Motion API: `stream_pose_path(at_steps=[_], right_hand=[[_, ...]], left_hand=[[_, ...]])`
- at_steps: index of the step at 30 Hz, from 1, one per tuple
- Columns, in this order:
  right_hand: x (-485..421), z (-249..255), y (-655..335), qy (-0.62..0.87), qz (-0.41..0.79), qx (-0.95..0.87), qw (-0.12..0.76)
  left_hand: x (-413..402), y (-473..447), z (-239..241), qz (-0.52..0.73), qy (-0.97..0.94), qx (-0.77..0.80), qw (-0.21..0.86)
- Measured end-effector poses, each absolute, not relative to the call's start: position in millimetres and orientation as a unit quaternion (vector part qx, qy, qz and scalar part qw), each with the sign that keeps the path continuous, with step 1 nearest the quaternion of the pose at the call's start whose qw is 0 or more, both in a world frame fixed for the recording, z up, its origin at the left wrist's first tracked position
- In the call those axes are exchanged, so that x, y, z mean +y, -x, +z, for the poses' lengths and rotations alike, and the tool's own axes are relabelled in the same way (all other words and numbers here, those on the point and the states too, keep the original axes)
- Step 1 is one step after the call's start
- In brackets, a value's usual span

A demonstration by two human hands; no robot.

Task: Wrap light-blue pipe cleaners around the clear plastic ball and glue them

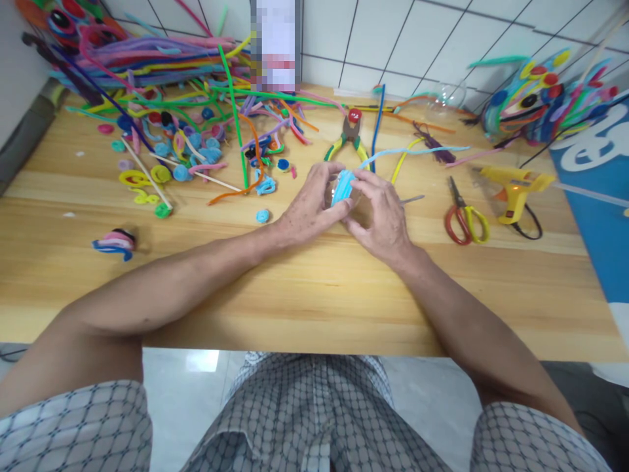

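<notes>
Over the middle of the wooden table [314,295], my left hand [309,210] and my right hand [381,219] meet around a light blue pipe cleaner coil [343,187]. Both hands have their fingers curled and pinched on the coil, with something clear that I cannot make out behind it. A long light blue tail [413,152] of the pipe cleaner runs off to the right from between the fingers. Much of the coil is hidden by my fingers.
Yellow-handled pliers [350,141] lie just behind my hands. Red-and-yellow scissors [464,219] and a yellow glue gun [514,190] lie to the right. Loose pipe cleaners and small coils [196,141] cover the back left. A colourful pipe cleaner figure [535,101] stands at the back right.
</notes>
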State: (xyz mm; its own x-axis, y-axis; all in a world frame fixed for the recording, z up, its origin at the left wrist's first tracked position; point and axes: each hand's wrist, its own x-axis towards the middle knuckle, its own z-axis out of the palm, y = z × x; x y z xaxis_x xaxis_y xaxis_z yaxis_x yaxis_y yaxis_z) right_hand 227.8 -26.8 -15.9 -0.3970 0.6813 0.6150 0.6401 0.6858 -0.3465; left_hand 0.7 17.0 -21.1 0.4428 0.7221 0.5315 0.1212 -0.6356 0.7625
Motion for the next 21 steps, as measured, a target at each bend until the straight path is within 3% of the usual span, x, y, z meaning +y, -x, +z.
stream_pose_path(at_steps=[21], right_hand=[[-24.1, -17.7, -224.8, 0.379, 0.029, -0.832, 0.405]], left_hand=[[11.2, -8.3, -22.4, 0.474, -0.749, 0.267, 0.378]])
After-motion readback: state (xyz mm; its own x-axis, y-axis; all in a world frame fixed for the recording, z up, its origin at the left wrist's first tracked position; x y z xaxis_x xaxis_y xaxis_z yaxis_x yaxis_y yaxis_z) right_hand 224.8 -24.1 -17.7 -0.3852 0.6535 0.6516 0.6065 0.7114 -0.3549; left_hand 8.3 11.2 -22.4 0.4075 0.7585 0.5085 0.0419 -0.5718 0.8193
